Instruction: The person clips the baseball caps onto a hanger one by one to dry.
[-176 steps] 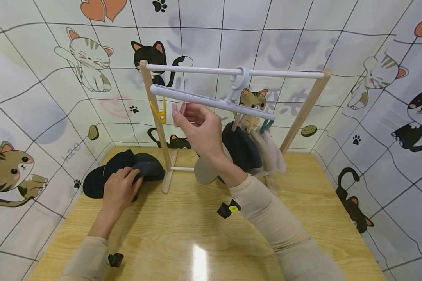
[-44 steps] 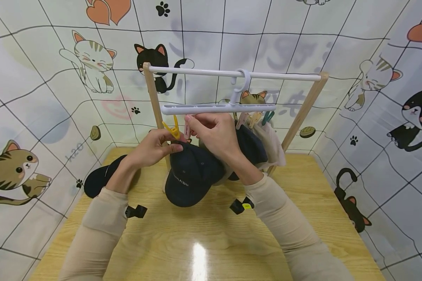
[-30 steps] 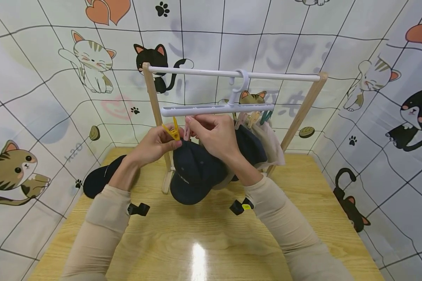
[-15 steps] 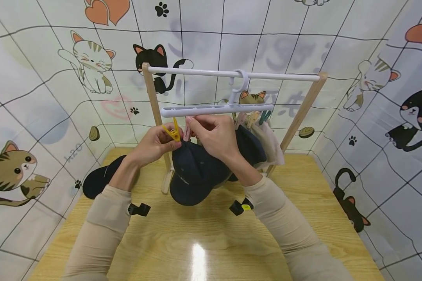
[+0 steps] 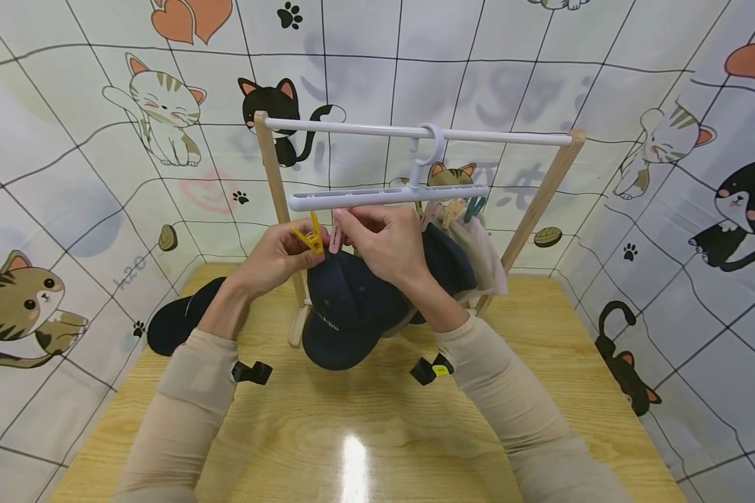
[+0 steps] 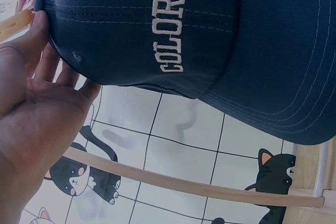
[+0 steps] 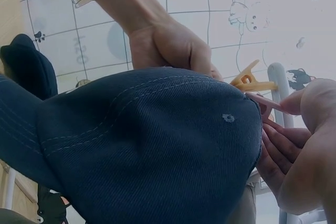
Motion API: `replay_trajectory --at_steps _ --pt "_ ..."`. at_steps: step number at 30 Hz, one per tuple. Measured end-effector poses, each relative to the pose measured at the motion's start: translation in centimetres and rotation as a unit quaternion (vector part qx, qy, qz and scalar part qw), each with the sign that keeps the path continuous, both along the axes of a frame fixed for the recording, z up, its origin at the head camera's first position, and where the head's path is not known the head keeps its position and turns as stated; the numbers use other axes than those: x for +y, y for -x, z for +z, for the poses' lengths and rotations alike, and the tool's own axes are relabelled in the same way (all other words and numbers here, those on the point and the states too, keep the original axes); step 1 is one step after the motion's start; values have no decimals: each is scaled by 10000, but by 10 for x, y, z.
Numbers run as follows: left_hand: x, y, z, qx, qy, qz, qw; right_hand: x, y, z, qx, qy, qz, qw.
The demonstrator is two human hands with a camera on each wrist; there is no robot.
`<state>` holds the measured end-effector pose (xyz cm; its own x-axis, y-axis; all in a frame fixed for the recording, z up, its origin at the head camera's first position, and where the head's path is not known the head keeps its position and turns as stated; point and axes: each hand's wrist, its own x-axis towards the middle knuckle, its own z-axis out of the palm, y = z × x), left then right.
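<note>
My left hand (image 5: 273,258) pinches the crown top of a navy baseball cap (image 5: 346,307), which hangs brim down below a white hanger (image 5: 365,198). Pale lettering crosses the cap's front in the left wrist view. My right hand (image 5: 390,244) pinches a pink clothespin (image 5: 335,238) hanging under the bar. In the right wrist view, the pink clothespin's (image 7: 268,101) tip is right at the cap's crown. Just left of it, a yellow clothespin (image 5: 314,242) hangs from the hanger's left end, close to my left fingertips. My right hand hides part of the cap.
The hanger hooks onto the white rail (image 5: 352,128) of a wooden rack. To the right, a dark cap (image 5: 447,262) and a beige cap (image 5: 487,258) hang from clothespins. A black cap (image 5: 179,318) lies on the table (image 5: 289,433) at left, partly behind my left forearm.
Since the oldest frame, my left hand has brought the navy cap from the table's left up under the hanger, which now hangs nearly level. During the last second hands and cap barely moved.
</note>
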<state>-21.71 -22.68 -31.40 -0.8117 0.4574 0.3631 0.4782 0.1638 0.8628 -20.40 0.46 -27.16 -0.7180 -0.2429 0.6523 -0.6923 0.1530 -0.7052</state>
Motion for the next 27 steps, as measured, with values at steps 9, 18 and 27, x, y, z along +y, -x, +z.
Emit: replay_trajectory --at_steps 9,18,27 --pt "3 3 3 -200 -33 0 9998 2 1 -1 -24 10 87 10000" --pt "3 4 2 -278 -48 63 9996 5 1 0 15 -42 41 10000" --pt "4 5 3 -326 -317 -2 9990 4 0 -1 88 -4 -36 10000"
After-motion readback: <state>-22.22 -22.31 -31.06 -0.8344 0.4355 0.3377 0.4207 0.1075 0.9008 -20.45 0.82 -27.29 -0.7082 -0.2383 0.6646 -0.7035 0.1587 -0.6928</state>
